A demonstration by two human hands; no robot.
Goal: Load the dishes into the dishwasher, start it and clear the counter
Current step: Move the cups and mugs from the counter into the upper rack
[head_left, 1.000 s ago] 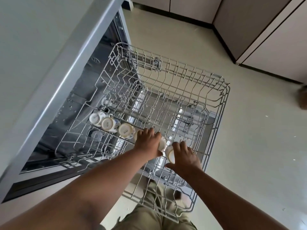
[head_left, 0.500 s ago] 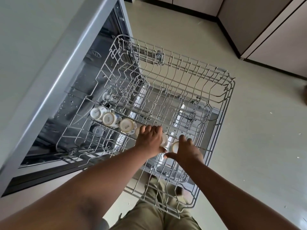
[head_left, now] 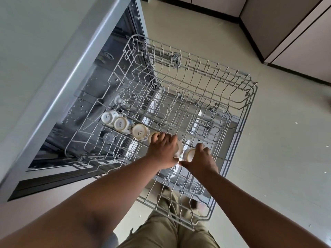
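Presently left hand (head_left: 163, 149) fingers curl over one cup (head_left: 179, 149); right hand (head_left: 200, 161) fingers clasp another cup (head_left: 189, 154), bases up, in the rack (head_left: 249, 111).

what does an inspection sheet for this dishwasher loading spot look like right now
surface: grey wire upper rack pulled out of the open dishwasher, mostly bare
job's things: white ceramic cups upside down in a row along the rack's near-left side
clutter: nothing seen
hands: left hand grips a cup in the row; right hand grips the last white cup
cables: nothing seen
surroundings: pale floor, grey cabinet doors, light countertop
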